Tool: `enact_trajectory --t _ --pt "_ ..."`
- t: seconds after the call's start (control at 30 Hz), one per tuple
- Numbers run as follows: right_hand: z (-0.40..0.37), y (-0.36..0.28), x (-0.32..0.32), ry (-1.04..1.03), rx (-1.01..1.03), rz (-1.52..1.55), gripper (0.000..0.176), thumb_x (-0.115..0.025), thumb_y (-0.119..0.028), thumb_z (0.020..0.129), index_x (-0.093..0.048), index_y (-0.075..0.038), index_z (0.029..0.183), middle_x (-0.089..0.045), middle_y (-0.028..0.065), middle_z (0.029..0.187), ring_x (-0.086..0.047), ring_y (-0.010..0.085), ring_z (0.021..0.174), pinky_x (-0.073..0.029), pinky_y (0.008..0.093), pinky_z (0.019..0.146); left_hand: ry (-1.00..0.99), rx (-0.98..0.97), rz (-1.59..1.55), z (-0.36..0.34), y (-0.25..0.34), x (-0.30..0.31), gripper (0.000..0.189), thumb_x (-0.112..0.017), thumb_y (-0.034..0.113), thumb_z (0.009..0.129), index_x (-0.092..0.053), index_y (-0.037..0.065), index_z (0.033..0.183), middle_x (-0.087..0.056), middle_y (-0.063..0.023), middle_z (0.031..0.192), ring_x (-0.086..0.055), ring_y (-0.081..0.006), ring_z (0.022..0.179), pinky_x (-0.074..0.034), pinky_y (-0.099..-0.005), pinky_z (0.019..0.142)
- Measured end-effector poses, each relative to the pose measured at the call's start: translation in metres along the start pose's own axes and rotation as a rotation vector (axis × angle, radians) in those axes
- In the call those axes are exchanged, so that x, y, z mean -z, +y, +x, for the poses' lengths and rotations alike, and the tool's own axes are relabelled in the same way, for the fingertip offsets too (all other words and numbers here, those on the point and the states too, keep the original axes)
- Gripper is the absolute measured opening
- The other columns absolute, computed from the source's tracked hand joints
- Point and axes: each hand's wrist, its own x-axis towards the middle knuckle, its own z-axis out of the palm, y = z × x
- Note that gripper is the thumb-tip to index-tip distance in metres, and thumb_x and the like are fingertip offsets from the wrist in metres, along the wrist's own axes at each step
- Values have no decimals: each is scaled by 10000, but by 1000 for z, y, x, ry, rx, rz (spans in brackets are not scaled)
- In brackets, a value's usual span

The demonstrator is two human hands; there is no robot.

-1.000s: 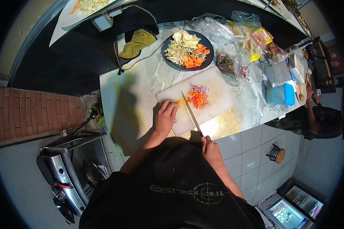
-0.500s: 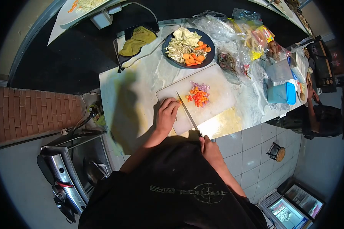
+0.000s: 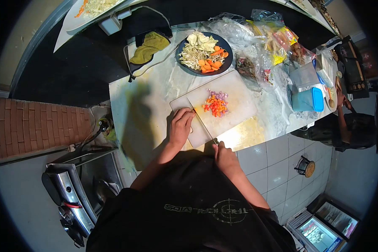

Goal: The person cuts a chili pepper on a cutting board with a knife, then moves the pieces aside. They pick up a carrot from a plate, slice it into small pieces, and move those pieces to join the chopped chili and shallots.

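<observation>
My left hand (image 3: 182,127) rests on the left part of a white cutting board (image 3: 241,107), fingers curled and pressed together on a small orange vegetable piece (image 3: 194,111), mostly hidden. In my right hand (image 3: 224,155) is the handle of a long kitchen knife (image 3: 204,125). Its thin blade lies across the board, right beside my left fingertips. To the right of the blade is a heap of diced orange-red vegetable (image 3: 215,106) mixed with chopped purple shallot (image 3: 219,95).
Behind the board stands a dark plate (image 3: 181,59) with cabbage, bean sprouts and sliced carrots. Plastic bags (image 3: 277,46) and a blue-lidded container (image 3: 308,100) crowd the right side. A green cloth (image 3: 149,48) and a cable lie at back left. A co-worker (image 3: 344,128) stands far right.
The knife has moved slightly left, its blade now closer to my left fingertips. My right hand has shifted up and left with it. My left hand has barely moved.
</observation>
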Motion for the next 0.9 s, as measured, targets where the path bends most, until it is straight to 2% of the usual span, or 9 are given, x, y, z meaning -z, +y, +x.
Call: enact_trajectory --t 0.1,0.17,0.37,0.47,0.53,0.63,0.9 --pt "-3 -3 -4 53 -20 -55 367 -436 -332 1034 -513 16 945 -635 310 701 -660 473 682 -544 538 603 -8 -9 -2 -2 1 0 78 -693 -1 829 -684 -4 906 -652 -92 934 -637 -281 854 -504 -363 752" --pt "-7 -1 -3 84 -13 -77 368 -440 -338 1033 -509 11 940 -635 305 695 -662 467 673 -545 534 588 -18 79 -39 -3 3 0 91 -695 -5 824 -687 -3 915 -645 -89 935 -639 -277 849 -506 -364 751" --pt "-24 12 7 76 -84 -65 364 -438 -342 1032 -514 7 961 -626 312 680 -648 493 681 -523 588 585 10 -18 39 -3 6 4 128 -693 -6 820 -692 8 948 -634 -95 953 -630 -283 862 -506 -376 753" --pt "-21 16 11 92 -87 -17 388 -425 -336 1039 -542 24 955 -618 322 699 -625 520 721 -502 601 622 27 -30 31 -2 4 1 128 -691 4 826 -688 10 953 -642 -101 950 -624 -294 878 -504 -386 758" --pt "-22 15 16 67 20 200 430 -405 -335 1048 -567 45 928 -614 325 734 -595 537 767 -475 600 664 21 -8 18 -2 1 1 117 -689 10 830 -685 12 947 -645 -103 946 -623 -300 880 -503 -388 762" --pt "-21 11 15 13 -26 202 457 -391 -337 1054 -587 52 916 -612 326 766 -581 535 804 -454 596 700 2 8 3 0 0 0 97 -683 16 837 -680 13 934 -650 -107 938 -623 -308 879 -503 -391 763" --pt "-22 9 12 4 6 226 456 -388 -331 1055 -584 58 921 -611 337 774 -586 531 816 -453 598 708 -11 -2 -47 0 -1 0 44 -638 22 865 -652 7 903 -629 -129 923 -604 -329 884 -498 -413 777"
